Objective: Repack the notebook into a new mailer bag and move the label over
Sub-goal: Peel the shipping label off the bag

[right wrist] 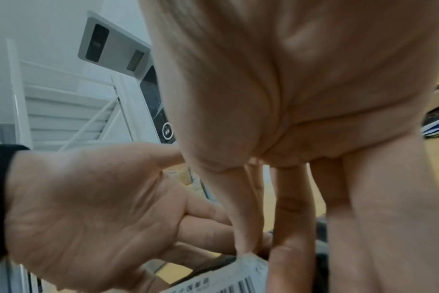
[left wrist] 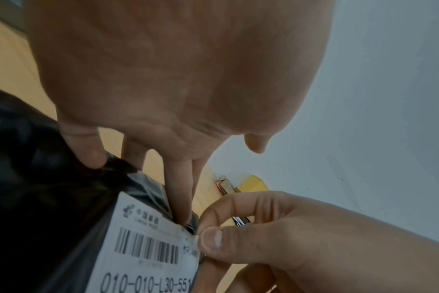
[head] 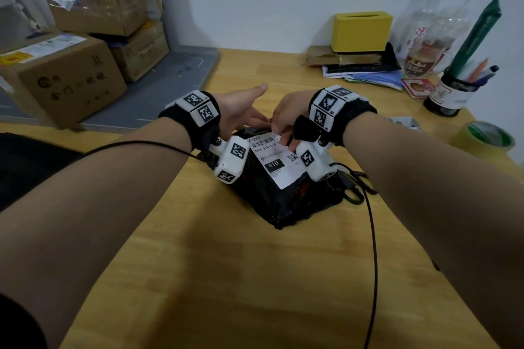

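A black mailer bag (head: 283,204) lies in the middle of the wooden table (head: 226,278), with a white shipping label (head: 269,163) stuck on top. My left hand (head: 243,112) reaches over the bag's far edge, and its straight fingers (left wrist: 180,198) press the black plastic (left wrist: 38,178) beside the label (left wrist: 143,257). My right hand (head: 283,122) pinches the label's far right corner between thumb (left wrist: 213,239) and forefinger. In the right wrist view that corner (right wrist: 248,261) is lifted slightly under my fingertips, next to the left palm (right wrist: 100,208). No notebook shows.
Black scissors (head: 354,190) lie just right of the bag. A yellow tape roll (head: 482,140) sits at the right edge. Far right stand a pen cup (head: 450,93), a glass mug (head: 422,59) and a yellow box (head: 360,31) on papers. Cardboard boxes (head: 62,76) are stacked at the left.
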A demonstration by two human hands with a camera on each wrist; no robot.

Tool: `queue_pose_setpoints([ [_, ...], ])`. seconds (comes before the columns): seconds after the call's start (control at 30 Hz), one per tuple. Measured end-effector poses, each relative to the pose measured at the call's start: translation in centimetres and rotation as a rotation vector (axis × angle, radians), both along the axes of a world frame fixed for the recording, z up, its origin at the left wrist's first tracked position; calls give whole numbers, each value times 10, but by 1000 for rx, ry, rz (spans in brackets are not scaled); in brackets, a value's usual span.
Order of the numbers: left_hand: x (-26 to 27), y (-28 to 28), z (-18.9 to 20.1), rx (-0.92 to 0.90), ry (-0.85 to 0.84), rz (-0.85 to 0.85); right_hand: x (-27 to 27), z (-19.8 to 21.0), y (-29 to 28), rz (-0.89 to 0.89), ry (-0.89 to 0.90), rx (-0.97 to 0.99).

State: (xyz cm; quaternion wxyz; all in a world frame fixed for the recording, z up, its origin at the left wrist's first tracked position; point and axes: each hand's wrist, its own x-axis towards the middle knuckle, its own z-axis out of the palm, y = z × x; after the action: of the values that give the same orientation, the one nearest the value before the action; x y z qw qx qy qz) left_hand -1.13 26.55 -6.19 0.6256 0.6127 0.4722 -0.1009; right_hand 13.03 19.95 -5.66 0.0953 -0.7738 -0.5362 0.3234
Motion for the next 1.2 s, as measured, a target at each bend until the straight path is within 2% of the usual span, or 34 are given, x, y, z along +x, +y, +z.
queue_pose_setpoints([
  [0.13, 1, -3, 1, 9, -28, -9, -1, 9, -8, 2, 90, -135],
  [0.67, -8, -22, -4, 254, -12, -49, -9, 35, -71, -116, 272, -24],
  [0.83, -13, -26, -10, 284, -42, -13, -11, 18, -98, -145, 200, -129],
  [1.0, -16, -34, -14, 298, -75, 2, 0, 3, -112, -121, 54, -136],
  [1.2, -20, -35, -15, 296, -112, 32, 0, 14, -111, -88, -106, -93],
])
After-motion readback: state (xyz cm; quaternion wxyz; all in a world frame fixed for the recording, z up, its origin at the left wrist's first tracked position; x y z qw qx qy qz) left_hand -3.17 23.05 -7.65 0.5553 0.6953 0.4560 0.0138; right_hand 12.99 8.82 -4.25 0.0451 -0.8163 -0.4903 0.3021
